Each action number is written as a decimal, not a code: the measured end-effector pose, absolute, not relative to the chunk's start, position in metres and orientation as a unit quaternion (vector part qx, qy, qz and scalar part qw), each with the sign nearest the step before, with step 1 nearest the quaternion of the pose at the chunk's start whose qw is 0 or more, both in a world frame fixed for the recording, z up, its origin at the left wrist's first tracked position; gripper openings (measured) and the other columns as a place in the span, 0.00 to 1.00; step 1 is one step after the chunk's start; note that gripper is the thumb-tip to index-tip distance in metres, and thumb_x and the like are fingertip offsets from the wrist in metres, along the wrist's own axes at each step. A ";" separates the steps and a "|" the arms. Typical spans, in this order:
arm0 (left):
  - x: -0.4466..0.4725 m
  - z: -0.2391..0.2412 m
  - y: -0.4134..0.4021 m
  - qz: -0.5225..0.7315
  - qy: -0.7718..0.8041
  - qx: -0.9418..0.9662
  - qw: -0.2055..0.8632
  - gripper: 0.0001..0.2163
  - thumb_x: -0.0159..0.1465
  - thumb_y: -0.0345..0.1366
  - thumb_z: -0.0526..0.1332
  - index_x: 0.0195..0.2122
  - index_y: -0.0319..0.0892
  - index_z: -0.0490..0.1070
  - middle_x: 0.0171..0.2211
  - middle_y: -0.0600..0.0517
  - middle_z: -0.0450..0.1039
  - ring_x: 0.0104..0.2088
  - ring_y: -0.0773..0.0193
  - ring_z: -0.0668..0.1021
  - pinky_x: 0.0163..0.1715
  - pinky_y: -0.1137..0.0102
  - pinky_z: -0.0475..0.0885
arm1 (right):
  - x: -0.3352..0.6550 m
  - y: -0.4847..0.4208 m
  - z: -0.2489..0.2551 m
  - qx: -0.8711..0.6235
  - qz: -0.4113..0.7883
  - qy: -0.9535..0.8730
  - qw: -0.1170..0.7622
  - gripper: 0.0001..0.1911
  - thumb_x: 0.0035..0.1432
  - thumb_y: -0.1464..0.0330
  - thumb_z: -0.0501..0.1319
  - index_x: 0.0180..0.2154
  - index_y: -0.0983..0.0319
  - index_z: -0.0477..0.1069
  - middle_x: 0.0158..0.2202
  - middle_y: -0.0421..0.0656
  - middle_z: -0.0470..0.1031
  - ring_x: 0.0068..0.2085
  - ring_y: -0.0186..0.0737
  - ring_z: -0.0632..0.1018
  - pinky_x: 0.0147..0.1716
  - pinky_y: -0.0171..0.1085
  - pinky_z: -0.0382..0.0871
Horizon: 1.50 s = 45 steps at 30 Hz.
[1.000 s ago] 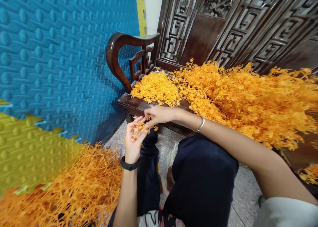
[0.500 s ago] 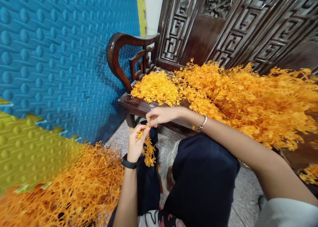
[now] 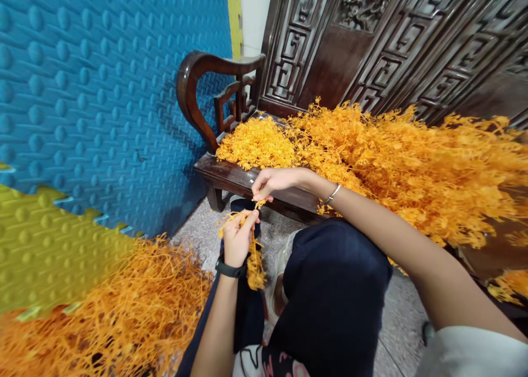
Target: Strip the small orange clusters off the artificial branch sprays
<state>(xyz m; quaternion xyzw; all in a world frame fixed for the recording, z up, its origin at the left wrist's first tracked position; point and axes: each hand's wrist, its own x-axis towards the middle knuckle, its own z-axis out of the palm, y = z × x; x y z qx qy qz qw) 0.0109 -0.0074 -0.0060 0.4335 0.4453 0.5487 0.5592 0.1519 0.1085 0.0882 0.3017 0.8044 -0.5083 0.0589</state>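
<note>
- Head view, left hand: my left hand (image 3: 239, 238) is pinched on an orange strand (image 3: 256, 272); thumb and fingers meet near its upper end
- Head view, right hand: my right hand (image 3: 275, 182) is pinched at the fingertips on a small orange tuft (image 3: 260, 203); whether tuft and strand are one piece, I cannot tell
- Head view, location of the strand: it hangs from my left grip, on the thumb side of that hand, in front of my trouser leg (image 3: 247, 316); some thin ends stick out on the opposite side, beyond my knuckles
- Head view, governing relation: the hanging part has its long axis roughly up and down the frame, with the bushy end lowest; the tuft sits just above my left fingertips and directly below my right fingers, in the narrow gap between both hands; the left hand is nearer to the hanging part, the right hand sits above and slightly to the right
- Head view, surroundings: a yellow pile (image 3: 259, 143) and a larger orange pile (image 3: 412, 168) lie on the wooden tabletop (image 3: 223, 169), beyond my right hand and forearm; a stringy orange heap (image 3: 140, 305) lies low on my left, beside my left forearm
</note>
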 end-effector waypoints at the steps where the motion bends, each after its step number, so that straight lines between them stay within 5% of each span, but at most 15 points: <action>1: 0.010 -0.006 -0.008 0.552 0.445 0.408 0.575 0.12 0.54 0.40 0.62 0.18 0.39 0.68 0.13 0.59 0.58 0.11 0.76 0.58 0.11 0.77 0.51 | 0.157 0.114 0.090 0.338 -0.483 0.808 0.019 0.09 0.50 0.70 0.59 0.21 0.68 0.69 0.17 0.39 0.65 0.22 0.28 0.66 0.26 0.31 0.59; 6: -0.012 -0.002 -0.009 0.599 0.415 0.358 0.584 0.11 0.54 0.37 0.63 0.18 0.38 0.68 0.15 0.57 0.63 0.13 0.76 0.63 0.13 0.78 0.57 | 0.198 0.144 0.103 0.552 -0.285 0.663 -0.417 0.07 0.52 0.71 0.56 0.24 0.65 0.67 0.18 0.38 0.63 0.21 0.27 0.64 0.24 0.30 0.61; 8: -0.018 -0.002 -0.007 0.607 0.398 0.376 0.575 0.06 0.54 0.36 0.63 0.25 0.38 0.73 0.21 0.55 0.70 0.18 0.74 0.70 0.21 0.78 0.66 | 0.206 0.152 0.101 0.584 -0.284 0.570 -0.503 0.05 0.54 0.71 0.55 0.32 0.64 0.68 0.24 0.40 0.66 0.24 0.29 0.68 0.28 0.31 0.66; 10: -0.019 -0.002 -0.005 0.597 0.371 0.391 0.594 0.09 0.52 0.34 0.65 0.35 0.40 0.75 0.31 0.52 0.75 0.29 0.69 0.77 0.34 0.75 0.71 | 0.203 0.153 0.097 0.590 -0.346 0.509 -0.522 0.20 0.51 0.74 0.56 0.48 0.62 0.63 0.38 0.46 0.70 0.33 0.31 0.73 0.35 0.33 0.69; 13: -0.015 -0.005 -0.003 0.576 0.306 0.412 0.637 0.25 0.48 0.29 0.68 0.49 0.45 0.69 0.48 0.48 0.72 0.50 0.60 0.73 0.50 0.69 0.66 | 0.190 0.146 0.090 0.567 -0.429 0.496 -0.498 0.47 0.46 0.77 0.59 0.61 0.53 0.37 0.59 0.50 0.55 0.50 0.35 0.70 0.45 0.36 0.68; 15: -0.012 -0.007 -0.002 0.570 0.271 0.425 0.649 0.29 0.49 0.29 0.67 0.53 0.46 0.65 0.55 0.47 0.66 0.56 0.58 0.67 0.55 0.66 0.62 | 0.181 0.138 0.090 0.558 -0.435 0.523 -0.475 0.51 0.45 0.76 0.61 0.62 0.50 0.32 0.63 0.48 0.45 0.57 0.39 0.64 0.49 0.39 0.66; 17: -0.011 -0.008 -0.001 0.577 0.262 0.421 0.649 0.27 0.52 0.31 0.66 0.54 0.45 0.65 0.56 0.46 0.64 0.56 0.57 0.66 0.57 0.64 0.60 | 0.174 0.128 0.092 0.541 -0.438 0.568 -0.439 0.47 0.45 0.75 0.62 0.61 0.52 0.41 0.64 0.46 0.44 0.58 0.41 0.62 0.52 0.41 0.64; 19: -0.010 -0.010 0.000 0.589 0.281 0.403 0.642 0.23 0.55 0.33 0.64 0.53 0.43 0.66 0.54 0.44 0.66 0.55 0.56 0.68 0.56 0.62 0.61 | 0.168 0.116 0.096 0.505 -0.461 0.630 -0.367 0.35 0.46 0.73 0.63 0.56 0.58 0.56 0.60 0.47 0.54 0.55 0.41 0.66 0.53 0.41 0.62; 23: -0.008 -0.014 0.002 0.600 0.358 0.371 0.611 0.19 0.55 0.38 0.63 0.47 0.37 0.71 0.45 0.42 0.74 0.45 0.55 0.76 0.49 0.60 0.69 | 0.153 0.090 0.104 0.389 -0.515 0.752 -0.136 0.13 0.51 0.67 0.61 0.39 0.67 0.71 0.40 0.47 0.74 0.41 0.35 0.74 0.46 0.38 0.66; 27: -0.007 -0.014 0.003 0.585 0.397 0.393 0.588 0.14 0.54 0.40 0.64 0.37 0.34 0.75 0.33 0.45 0.78 0.33 0.57 0.80 0.39 0.63 0.75 | 0.138 0.076 0.103 0.348 -0.475 0.808 0.002 0.15 0.50 0.62 0.62 0.33 0.69 0.71 0.31 0.45 0.74 0.33 0.33 0.74 0.36 0.34 0.67; 34: -0.005 -0.011 0.000 0.583 0.414 0.412 0.565 0.10 0.53 0.39 0.64 0.31 0.36 0.73 0.26 0.50 0.77 0.29 0.60 0.80 0.34 0.67 0.76 | 0.130 0.074 0.098 0.390 -0.431 0.813 0.045 0.16 0.48 0.61 0.63 0.29 0.70 0.69 0.24 0.43 0.72 0.26 0.30 0.72 0.28 0.31 0.65; 40: -0.005 -0.015 0.002 0.605 0.424 0.387 0.552 0.10 0.50 0.38 0.66 0.29 0.38 0.69 0.24 0.52 0.76 0.27 0.63 0.79 0.33 0.69 0.75 | 0.129 0.075 0.093 0.396 -0.451 0.797 0.061 0.05 0.49 0.72 0.59 0.31 0.68 0.67 0.26 0.41 0.72 0.28 0.31 0.73 0.28 0.31 0.65; 45: -0.007 -0.013 0.002 0.602 0.427 0.404 0.541 0.09 0.52 0.39 0.64 0.28 0.39 0.69 0.24 0.53 0.74 0.25 0.65 0.78 0.30 0.71 0.74 | 0.127 0.074 0.086 0.358 -0.499 0.786 0.066 0.05 0.52 0.71 0.56 0.27 0.66 0.63 0.26 0.41 0.71 0.29 0.31 0.73 0.31 0.32 0.66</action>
